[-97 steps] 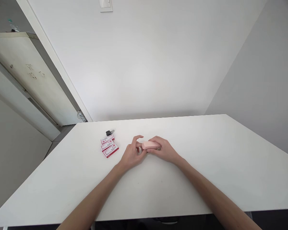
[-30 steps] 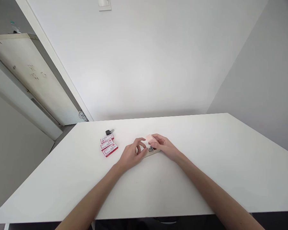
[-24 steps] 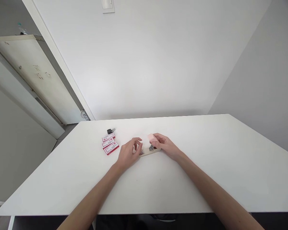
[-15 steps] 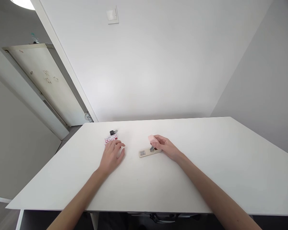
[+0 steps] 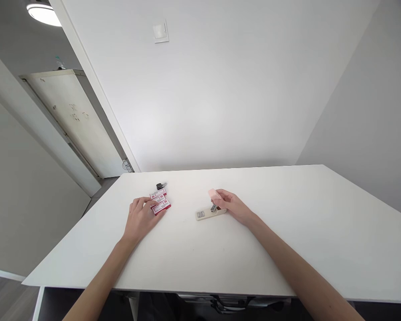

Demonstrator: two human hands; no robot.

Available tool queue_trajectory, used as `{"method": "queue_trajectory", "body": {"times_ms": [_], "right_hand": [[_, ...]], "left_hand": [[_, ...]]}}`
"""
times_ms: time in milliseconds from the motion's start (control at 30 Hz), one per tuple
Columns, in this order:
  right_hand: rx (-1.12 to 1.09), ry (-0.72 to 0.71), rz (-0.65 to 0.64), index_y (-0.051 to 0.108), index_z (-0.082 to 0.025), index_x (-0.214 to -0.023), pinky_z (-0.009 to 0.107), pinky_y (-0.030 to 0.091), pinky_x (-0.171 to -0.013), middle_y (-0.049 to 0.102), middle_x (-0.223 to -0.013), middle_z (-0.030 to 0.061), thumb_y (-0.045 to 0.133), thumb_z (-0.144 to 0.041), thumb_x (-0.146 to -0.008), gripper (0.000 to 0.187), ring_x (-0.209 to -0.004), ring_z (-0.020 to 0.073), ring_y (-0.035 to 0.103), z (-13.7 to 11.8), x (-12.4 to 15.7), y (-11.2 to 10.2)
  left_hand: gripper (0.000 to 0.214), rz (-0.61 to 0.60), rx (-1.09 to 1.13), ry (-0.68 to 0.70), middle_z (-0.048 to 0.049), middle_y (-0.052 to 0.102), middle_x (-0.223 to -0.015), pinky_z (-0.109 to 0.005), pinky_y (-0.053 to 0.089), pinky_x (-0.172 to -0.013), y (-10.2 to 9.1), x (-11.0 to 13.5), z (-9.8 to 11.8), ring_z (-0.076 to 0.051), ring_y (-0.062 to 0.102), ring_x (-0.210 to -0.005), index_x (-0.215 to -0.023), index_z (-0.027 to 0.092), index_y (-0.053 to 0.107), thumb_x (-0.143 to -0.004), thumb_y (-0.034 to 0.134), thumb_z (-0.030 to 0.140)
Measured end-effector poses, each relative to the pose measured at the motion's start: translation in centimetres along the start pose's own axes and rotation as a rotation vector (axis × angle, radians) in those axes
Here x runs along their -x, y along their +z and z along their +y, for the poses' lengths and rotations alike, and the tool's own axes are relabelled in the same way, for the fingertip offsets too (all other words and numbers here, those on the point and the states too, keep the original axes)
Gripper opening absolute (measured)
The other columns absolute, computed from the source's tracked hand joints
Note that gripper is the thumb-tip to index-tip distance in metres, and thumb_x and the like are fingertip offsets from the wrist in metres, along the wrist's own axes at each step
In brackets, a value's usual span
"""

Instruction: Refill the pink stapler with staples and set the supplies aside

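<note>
The left hand (image 5: pixel 139 219) has just moved from beside the stapler to the three small red-and-white boxes (image 5: pixel 159 199), so the work seems to have turned to them. Its fingers bend over the boxes, thumb near the closest one's edge; whether it grips, I cannot tell. Farther right, the stapler (image 5: pixel 207 214) lies opened on the counter (image 5: pixel 254 249), its pink top (image 5: pixel 214 194) tipped up, pinched by the right hand (image 5: pixel 232 206).

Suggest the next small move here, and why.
Probably, have the left hand pinch the nearest red-and-white box: the hand is right at it, though no firm grip shows, while the right hand holds the stapler's pink top raised above its cream base.
</note>
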State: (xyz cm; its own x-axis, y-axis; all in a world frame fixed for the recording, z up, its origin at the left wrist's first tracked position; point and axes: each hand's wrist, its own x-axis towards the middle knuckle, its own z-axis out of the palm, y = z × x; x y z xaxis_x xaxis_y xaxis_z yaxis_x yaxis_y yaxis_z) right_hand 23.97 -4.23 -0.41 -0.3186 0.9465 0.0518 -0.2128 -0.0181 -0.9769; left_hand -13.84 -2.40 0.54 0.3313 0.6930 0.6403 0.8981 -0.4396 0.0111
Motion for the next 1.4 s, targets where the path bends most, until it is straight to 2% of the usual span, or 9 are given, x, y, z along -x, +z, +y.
{"method": "queue_trajectory", "body": {"times_ms": [133,367,533,700,933,1100,1233,1400], "right_hand": [[0.006,0.008,0.006,0.073,-0.029,-0.111,0.036,0.044,-0.081,0.062,-0.097,0.0025,0.085,-0.054,-0.078,0.043,-0.084,0.0195,0.055,0.1,0.0,0.0],[-0.002,-0.002,-0.009,0.074,-0.028,-0.11,0.035,0.042,-0.083,0.06,-0.096,0.0012,0.084,-0.051,-0.08,0.039,-0.088,0.0192,0.055,-0.2,0.2,0.1],[0.008,0.01,-0.001,0.073,-0.028,-0.111,0.035,0.042,-0.081,0.061,-0.095,0.0015,0.084,-0.054,-0.079,0.043,-0.084,0.0193,0.055,-0.2,0.1,0.2],[0.014,0.004,-0.003,0.072,-0.027,-0.111,0.033,0.041,-0.079,0.058,-0.093,0.0013,0.083,-0.054,-0.08,0.042,-0.083,0.0186,0.053,-0.1,0.1,0.2],[0.006,-0.003,-0.007,0.073,-0.027,-0.109,0.034,0.041,-0.079,0.057,-0.091,-0.0001,0.084,-0.053,-0.079,0.041,-0.08,0.0174,0.051,-0.3,0.2,0.3],[0.02,-0.003,-0.001,0.073,-0.028,-0.108,0.034,0.041,-0.079,0.058,-0.091,0.0002,0.083,-0.055,-0.079,0.041,-0.08,0.0177,0.052,-0.4,0.3,0.3],[0.041,-0.006,-0.003,0.072,-0.027,-0.108,0.033,0.041,-0.077,0.057,-0.089,0.0002,0.082,-0.055,-0.08,0.041,-0.08,0.0177,0.052,-0.4,0.4,0.3],[0.096,0.0,0.034,0.072,-0.028,-0.11,0.034,0.043,-0.078,0.063,-0.094,0.0023,0.082,-0.058,-0.078,0.045,-0.084,0.02,0.056,-0.4,0.5,0.5]], "left_hand": [[0.03,-0.02,0.012,-0.023,-0.0117,0.067,-0.112,-0.052,0.051,-0.097,0.2,0.1,-0.4,-0.033,0.059,-0.109,-0.1,0.023,0.075,-0.088,0.072,0.051],[0.029,-0.042,0.102,0.034,-0.0115,0.07,-0.112,-0.051,0.053,-0.098,-0.3,0.0,-0.1,-0.031,0.062,-0.111,-0.099,0.023,0.074,-0.09,0.071,0.051],[0.035,-0.084,0.24,0.076,-0.0094,0.074,-0.118,-0.048,0.056,-0.099,-0.8,0.2,1.0,-0.029,0.068,-0.113,-0.115,0.024,0.067,-0.095,0.066,0.052],[0.042,-0.151,0.28,0.042,-0.0103,0.075,-0.12,-0.046,0.059,-0.091,-0.5,0.4,2.9,-0.03,0.072,-0.111,-0.124,0.023,0.063,-0.099,0.059,0.057],[0.038,-0.228,0.322,0.082,-0.0078,0.076,-0.114,-0.045,0.058,-0.092,-0.4,-0.1,4.6,-0.028,0.072,-0.109,-0.121,0.024,0.062,-0.099,0.058,0.055],[0.034,-0.201,0.298,0.085,-0.0074,0.074,-0.114,-0.046,0.055,-0.095,-0.5,-0.3,4.7,-0.028,0.069,-0.111,-0.118,0.025,0.063,-0.099,0.059,0.053],[0.032,-0.151,0.252,0.024,-0.0089,0.072,-0.115,-0.047,0.053,-0.097,-0.2,-0.1,4.6,-0.029,0.068,-0.11,-0.12,0.023,0.061,-0.102,0.056,0.049],[0.037,-0.199,0.248,-0.069,-0.0073,0.071,-0.105,-0.045,0.054,-0.092,0.0,0.1,4.7,-0.027,0.07,-0.102,-0.129,0.021,0.056,-0.104,0.049,0.047]]}}
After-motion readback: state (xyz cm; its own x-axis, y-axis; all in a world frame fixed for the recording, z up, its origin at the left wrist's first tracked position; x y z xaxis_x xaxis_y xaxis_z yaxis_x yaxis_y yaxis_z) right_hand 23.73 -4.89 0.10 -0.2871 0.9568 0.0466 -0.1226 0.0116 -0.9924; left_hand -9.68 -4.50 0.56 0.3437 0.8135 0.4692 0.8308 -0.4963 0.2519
